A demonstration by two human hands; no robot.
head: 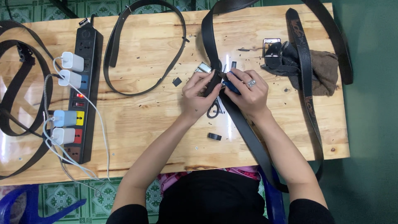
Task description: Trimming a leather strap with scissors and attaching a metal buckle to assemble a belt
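The wooden desk (145,124) stands on green patterned floor tiles (66,197). Mid-desk, the left hand (199,97) and right hand (246,91) pinch a black belt (240,124); a power strip (83,91) lies near the left edge.

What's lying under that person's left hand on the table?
Under the left hand, black scissors lie on the wooden table; only one handle loop shows. The blades are covered by both hands and the black belt.

The person wears a black top with short sleeves (309,209) that end above the elbows, leaving both forearms bare. A silver ring (251,83) with a broad, patterned face sits on a finger of the right hand (248,93). The left hand (199,97), beside that ring hand, wears no jewellery, and its nails are short.
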